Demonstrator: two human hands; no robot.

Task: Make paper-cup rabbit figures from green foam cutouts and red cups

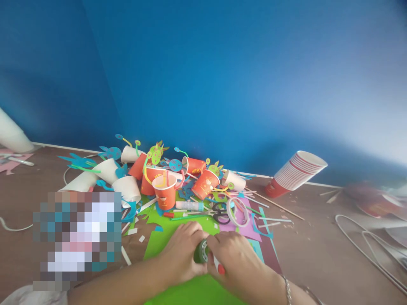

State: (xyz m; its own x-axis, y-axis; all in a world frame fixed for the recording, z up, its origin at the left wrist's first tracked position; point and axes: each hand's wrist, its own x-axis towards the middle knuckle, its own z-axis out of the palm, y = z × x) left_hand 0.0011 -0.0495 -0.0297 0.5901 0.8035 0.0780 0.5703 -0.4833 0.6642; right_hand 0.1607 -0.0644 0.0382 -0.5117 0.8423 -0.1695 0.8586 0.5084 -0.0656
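Low in the middle of the view, over a bright green sheet [190, 292], my two hands meet around a small green roll with a pale ribbed core [203, 250]. My left hand [186, 250] has its fingers wrapped round the roll's left side. Against its right side, my right hand [237, 258] is closed on a white object with a red end [220, 268], partly hidden by the fingers. Just beyond the hands lie black-handled scissors [221, 213], a clear tape roll [238, 212] and a glue stick [190, 206].
Red and white paper cups with paper cutouts, including a red cup [164, 192], are heaped behind the hands. A tilted cup stack [295, 173] stands right, near the blue wall [203, 84]. White cables [365, 241] lie far right. A blurred patch covers the lower left.
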